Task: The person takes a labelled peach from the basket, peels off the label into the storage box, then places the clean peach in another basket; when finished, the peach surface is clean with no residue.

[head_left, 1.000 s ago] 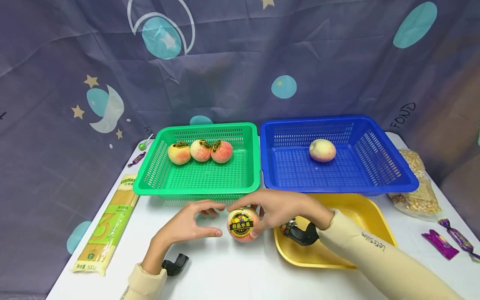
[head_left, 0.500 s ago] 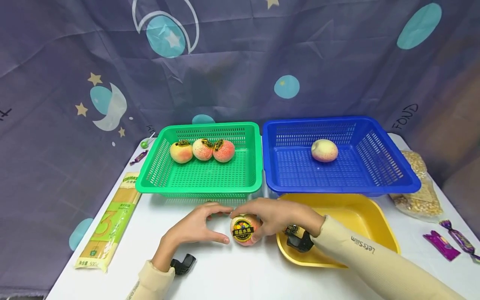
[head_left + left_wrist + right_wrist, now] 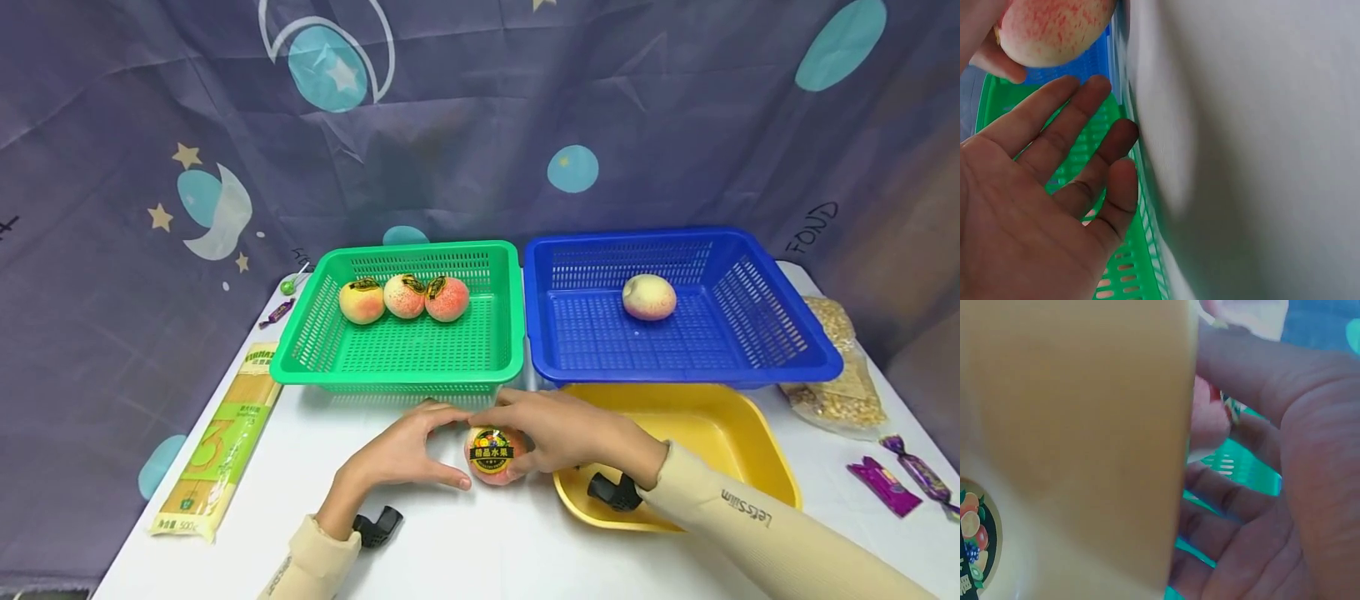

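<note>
A peach with a round black-and-gold sticker is in front of the baskets, gripped from its right side by my right hand. Whether the peach touches the table cannot be told. My left hand is just left of it, thumb and fingers spread apart and holding nothing. In the left wrist view the left palm faces the camera with relaxed fingers, and the peach shows above the fingertips. In the right wrist view the yellow basin hides much, but part of the peach shows between thumb and fingers.
A green basket behind holds several stickered peaches. Beside it, a blue basket holds one peach. The yellow basin stands at right. Spaghetti lies left; a grain bag and purple candies lie right.
My left hand has moved rightward, closer to the peach. The right hand keeps its grip on the peach, which has shifted only slightly. The baskets and their peaches stay as they were.
</note>
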Motion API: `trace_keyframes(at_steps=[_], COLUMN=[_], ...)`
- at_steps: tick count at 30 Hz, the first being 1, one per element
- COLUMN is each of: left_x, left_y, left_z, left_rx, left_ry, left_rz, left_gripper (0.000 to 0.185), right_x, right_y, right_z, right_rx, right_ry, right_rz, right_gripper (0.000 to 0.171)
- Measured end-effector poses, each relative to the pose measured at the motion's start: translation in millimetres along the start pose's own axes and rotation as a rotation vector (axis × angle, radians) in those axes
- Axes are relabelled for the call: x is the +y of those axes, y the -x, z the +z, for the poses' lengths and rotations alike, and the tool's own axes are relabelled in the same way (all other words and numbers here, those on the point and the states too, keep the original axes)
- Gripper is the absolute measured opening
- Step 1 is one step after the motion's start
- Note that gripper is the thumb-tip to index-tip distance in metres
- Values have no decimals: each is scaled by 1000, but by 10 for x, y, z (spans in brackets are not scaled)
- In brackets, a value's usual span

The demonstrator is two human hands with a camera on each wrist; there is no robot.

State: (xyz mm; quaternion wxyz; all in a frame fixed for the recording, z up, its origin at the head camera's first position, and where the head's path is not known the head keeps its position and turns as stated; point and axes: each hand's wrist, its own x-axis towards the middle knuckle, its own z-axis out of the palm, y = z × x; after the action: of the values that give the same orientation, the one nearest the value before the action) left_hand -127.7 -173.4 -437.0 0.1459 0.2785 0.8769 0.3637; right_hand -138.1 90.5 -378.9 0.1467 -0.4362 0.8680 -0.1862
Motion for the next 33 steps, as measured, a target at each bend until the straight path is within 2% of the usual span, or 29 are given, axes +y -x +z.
trace_keyframes(at_steps=[5,14,19,25,29,33], left_x=[27,21,29,77,81,68], left_y=[-56,-137,-180,-211,-213,-234], left_z=[55,83,99,131,138,113], left_rx=[-5,-10,-19,-57,-74,-86], left_ry=[27,26,61,40,22,27], left_rz=[30,89,87,80,82,105], left_gripper=[82,78,76,82,86,80], right_x=[-56,-47,-8,-21,-64,-100], right_y=[54,93,108,130,123,113], right_z=[0,-1,-14,-17,-6,-6], right_rx=[81,135,148,173,187,225], right_ry=[64,47,50,110,144,148], right_rz=[-41,-72,-45,-27,-39,-66], right_gripper=[60,52,50,47,45,41])
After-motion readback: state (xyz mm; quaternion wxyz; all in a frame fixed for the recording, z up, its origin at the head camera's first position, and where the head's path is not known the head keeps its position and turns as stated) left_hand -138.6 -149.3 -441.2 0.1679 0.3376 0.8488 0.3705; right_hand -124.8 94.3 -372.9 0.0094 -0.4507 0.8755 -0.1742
